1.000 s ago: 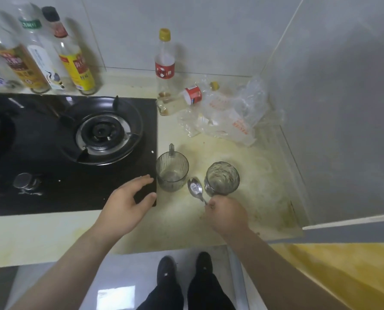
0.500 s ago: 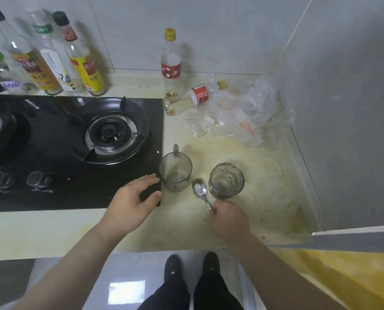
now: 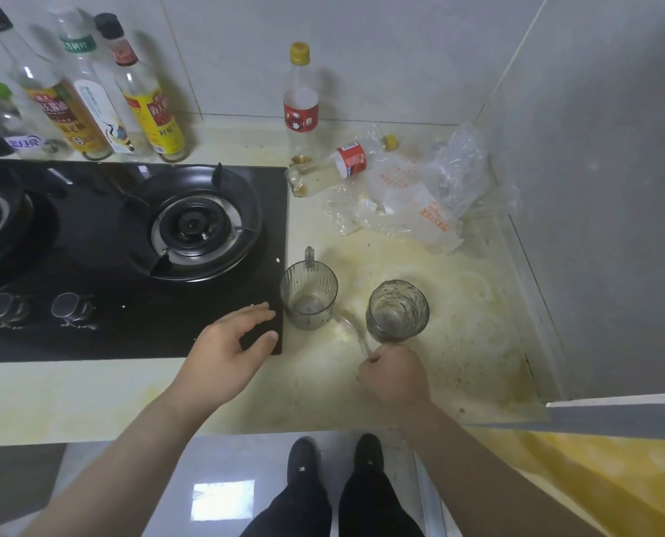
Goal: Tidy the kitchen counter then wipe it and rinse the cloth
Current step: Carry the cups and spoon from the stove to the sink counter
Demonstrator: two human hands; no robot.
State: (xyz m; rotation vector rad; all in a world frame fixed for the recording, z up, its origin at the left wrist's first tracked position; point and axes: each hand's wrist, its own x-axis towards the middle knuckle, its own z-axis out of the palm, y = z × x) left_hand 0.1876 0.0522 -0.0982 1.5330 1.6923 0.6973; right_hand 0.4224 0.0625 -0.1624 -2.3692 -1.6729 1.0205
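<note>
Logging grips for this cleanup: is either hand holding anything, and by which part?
The right hand grips the blurred spoon by its handle. The left hand is open over the stove corner, holding nothing.

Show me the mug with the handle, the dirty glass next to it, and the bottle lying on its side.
Mug (image 3: 309, 295): head view, middle of its ribbed body.
Dirty glass (image 3: 397, 311): head view, on its streaked wall.
Lying bottle (image 3: 349, 160): head view, on its red label.

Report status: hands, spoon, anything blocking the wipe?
Left hand open near ribbed mug. Right hand grips spoon, blurred, between mug and glass. Tipped bottle and plastic bags lie at back of counter.
</note>
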